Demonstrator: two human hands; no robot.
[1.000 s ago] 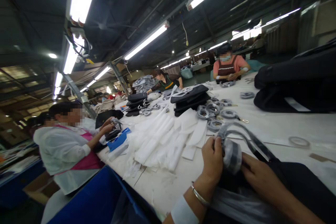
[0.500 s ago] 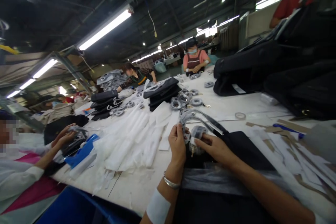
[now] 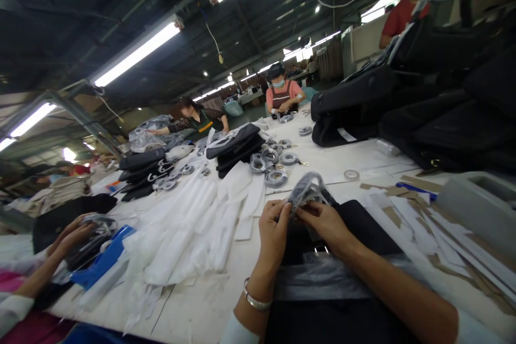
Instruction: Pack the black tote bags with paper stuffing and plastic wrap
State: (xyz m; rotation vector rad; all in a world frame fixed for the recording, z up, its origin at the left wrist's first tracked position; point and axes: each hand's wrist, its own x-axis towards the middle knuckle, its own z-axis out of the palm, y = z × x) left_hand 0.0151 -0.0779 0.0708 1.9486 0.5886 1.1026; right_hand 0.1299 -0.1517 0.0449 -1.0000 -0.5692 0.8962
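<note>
- left hand (image 3: 274, 231): thumb and fingers pinched on the wrapped strap (image 3: 308, 188), above the black bag (image 3: 363, 220)
- right hand (image 3: 324, 223): curled at the strap; fingertips hidden, cannot tell how closed
- bag cut off below
- bare bench (image 3: 209, 301) toward its near edge

Our right hand (image 3: 322, 220), which held a wrapped coil, has closed in beside our left hand (image 3: 274, 226), fingers now at the wrapped strap (image 3: 308, 185). Beyond them to the left, a co-worker's arm (image 3: 173, 128) has shifted onto the plastic-covered pile (image 3: 141, 138).
</note>
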